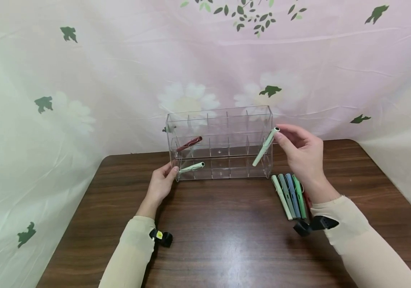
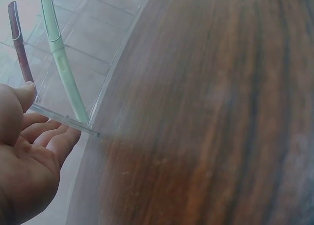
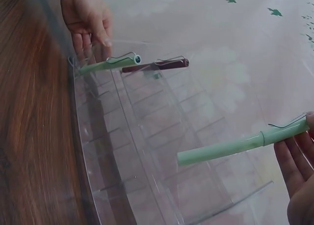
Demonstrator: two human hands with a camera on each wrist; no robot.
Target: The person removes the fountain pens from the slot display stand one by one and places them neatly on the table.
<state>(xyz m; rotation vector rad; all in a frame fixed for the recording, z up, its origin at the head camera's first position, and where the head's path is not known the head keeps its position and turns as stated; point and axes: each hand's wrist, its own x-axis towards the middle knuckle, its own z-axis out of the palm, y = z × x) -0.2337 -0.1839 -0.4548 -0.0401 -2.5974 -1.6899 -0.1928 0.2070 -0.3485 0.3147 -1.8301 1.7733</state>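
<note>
Fingers and thumb of the right hand (image 1: 302, 152) pinch a pale-green capped pen with a wire clip (image 1: 265, 147) near its upper end; the pen slants, upper end toward 1 o'clock and lower end toward 7. It lies before the 3 o'clock end of a clear plastic compartmented rack (image 1: 219, 157); whether its lower end is inside a compartment cannot be told. The left hand (image 1: 161, 184), at the rack's 8 o'clock corner, grips the end wall between thumb and fingers.

Within the rack, a dark-red pen with a clip (image 1: 189, 144) leans at 9 o'clock in a higher row, and a mint-green pen (image 1: 192, 167) leans at 8 o'clock in the lowest row.

At 4 o'clock from the rack, on the dark brown wood-grain table (image 1: 209, 232), five pens lie side by side: light green (image 1: 282, 198), grey-green (image 1: 286, 196), blue (image 1: 293, 196), bright green (image 1: 299, 196) and red, the last partly hidden by the right wrist.
</note>
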